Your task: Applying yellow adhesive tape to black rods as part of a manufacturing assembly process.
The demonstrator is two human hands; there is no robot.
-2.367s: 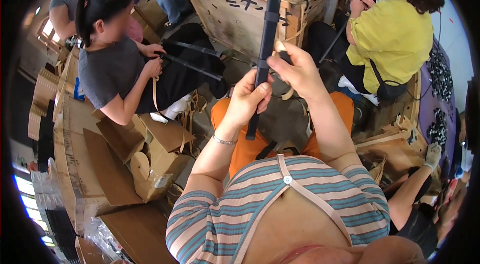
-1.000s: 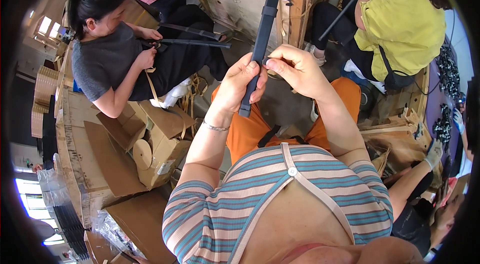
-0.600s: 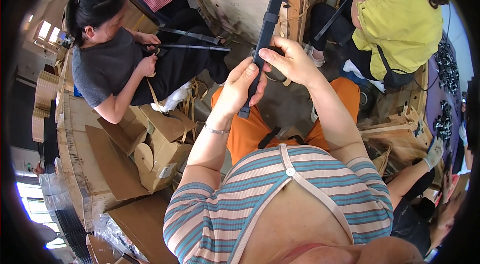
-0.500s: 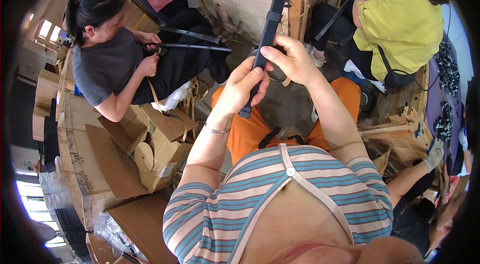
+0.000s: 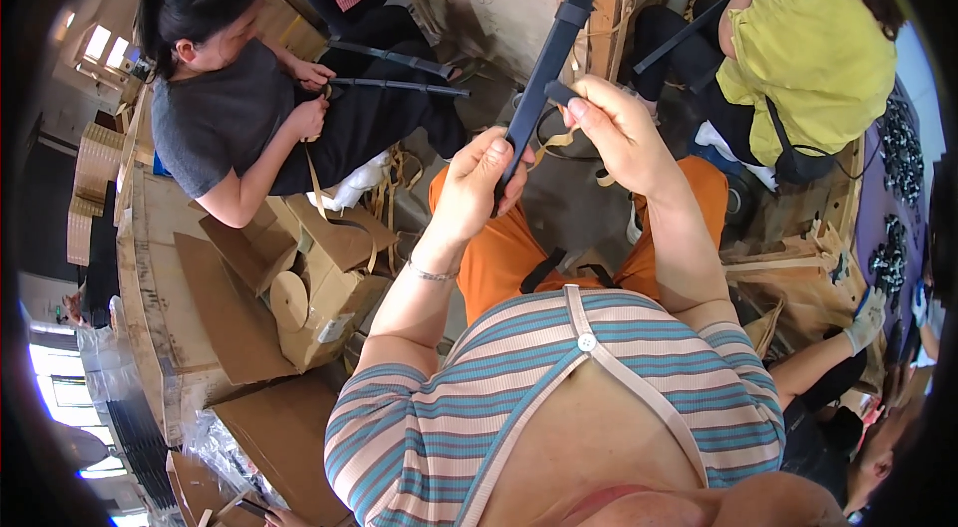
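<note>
A long black bar slants up and away in front of me, with several raised bands along it. My left hand is wrapped round its near end, thumb on top. My right hand, thumb and fingers pinched together, is just right of the bar. Between those fingers is a short dark strip, its tip close to the bar; I cannot tell whether they touch. A narrow tan ribbon hangs below the right fingers and runs toward the left hand.
At left a person in a grey shirt handles dark bars above an open cardboard box. A person in a yellow shirt sits at right. A wooden crate stands ahead. A gloved hand rests by the purple-covered table.
My right hand has come off the bar to the right and now pinches the short dark strip, with tan ribbon below it. My left hand still grips the bar.
</note>
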